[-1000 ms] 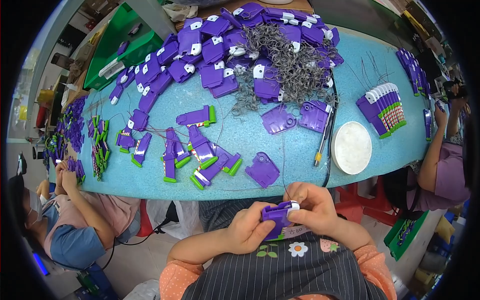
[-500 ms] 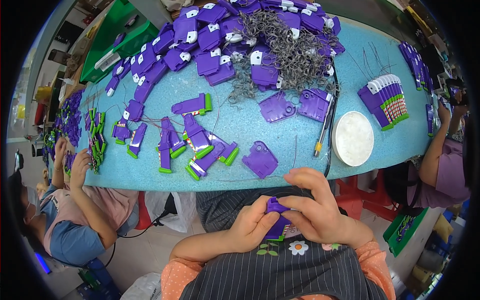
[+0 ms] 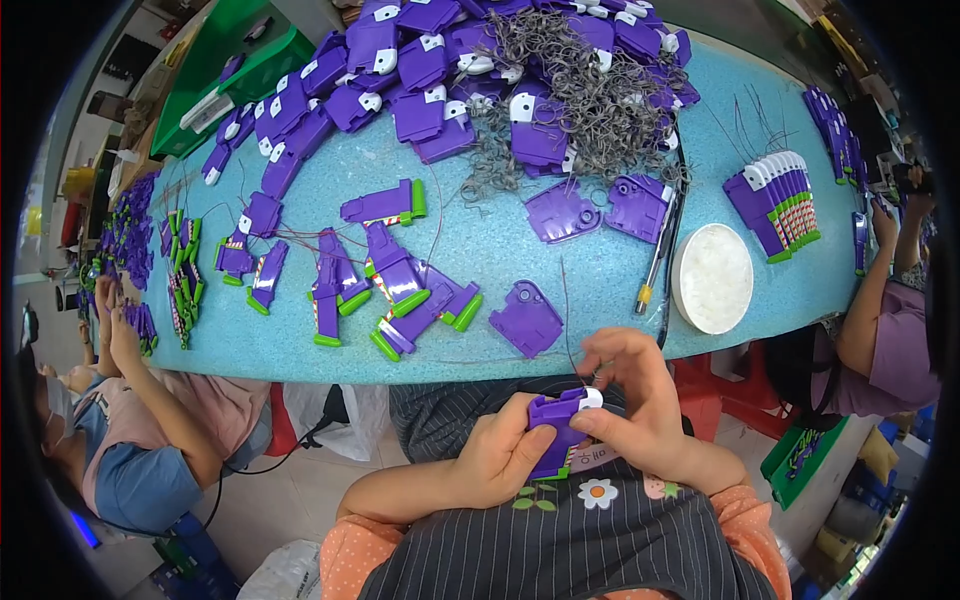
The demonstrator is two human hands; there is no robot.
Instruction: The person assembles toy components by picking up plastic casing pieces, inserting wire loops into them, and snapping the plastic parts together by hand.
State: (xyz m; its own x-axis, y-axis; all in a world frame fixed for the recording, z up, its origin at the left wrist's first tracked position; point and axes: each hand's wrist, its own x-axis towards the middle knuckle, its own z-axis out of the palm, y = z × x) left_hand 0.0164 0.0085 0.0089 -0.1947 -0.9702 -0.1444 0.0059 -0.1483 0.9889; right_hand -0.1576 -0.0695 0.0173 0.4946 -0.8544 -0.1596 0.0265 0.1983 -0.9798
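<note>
Close above my lap, my left hand (image 3: pixel 492 450) grips a purple plastic wing-shaped part (image 3: pixel 556 410) by its left side, thumb on its face. The part has a white tip (image 3: pixel 592 399) at its upper right and green with a striped strip along its lower end. The thumb of my right hand (image 3: pixel 640 428) presses near the white tip, while its other fingers curl behind and above it. A thin dark wire (image 3: pixel 566 315) rises from the part past those fingers. On the table just beyond lies a loose purple shell (image 3: pixel 527 320).
Several purple-and-green wings (image 3: pixel 395 280) with wires lie mid-table. Behind are piled purple shells (image 3: pixel 425 62) and tangled grey wires (image 3: pixel 575 95). A white round dish (image 3: pixel 712 280), a pen-like tool (image 3: pixel 655 250) and a fanned wing stack (image 3: pixel 775 200) stand right. Co-workers sit on both sides.
The part in my hands has turned, so its face and white tip now show. My right fingers have shifted around the tip, and the wire now stands up beside them.
</note>
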